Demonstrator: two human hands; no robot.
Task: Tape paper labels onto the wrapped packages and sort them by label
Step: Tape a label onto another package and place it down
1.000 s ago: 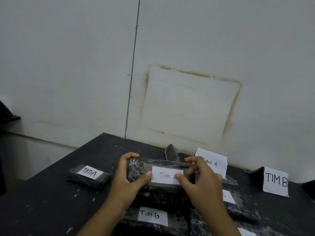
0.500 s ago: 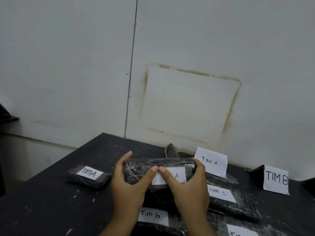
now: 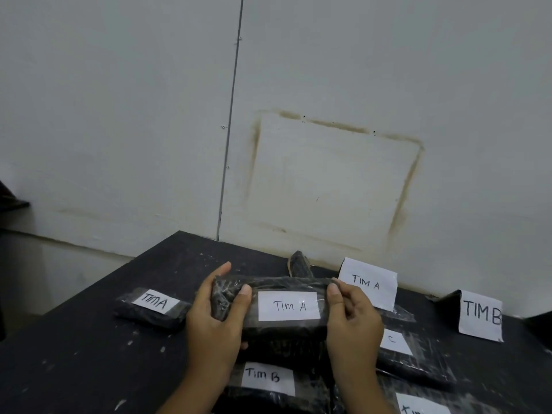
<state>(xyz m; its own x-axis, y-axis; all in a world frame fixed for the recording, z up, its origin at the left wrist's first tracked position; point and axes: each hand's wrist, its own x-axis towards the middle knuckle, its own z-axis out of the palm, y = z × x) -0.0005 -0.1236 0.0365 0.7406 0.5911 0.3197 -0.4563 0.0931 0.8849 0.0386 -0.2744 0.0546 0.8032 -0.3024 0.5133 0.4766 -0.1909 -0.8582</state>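
Left hand (image 3: 215, 322), right hand (image 3: 354, 322) gripping package (image 3: 283, 328) ends

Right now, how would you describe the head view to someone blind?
A left hand and right hand grip a wrapped package labelled Tim A over a dark table. More labelled packages lie around; signs TIM A and TIM B stand behind.

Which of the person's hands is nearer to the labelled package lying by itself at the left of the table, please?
Left. The left hand grips the held package at the end beside the lone package; the right hand grips its far end.
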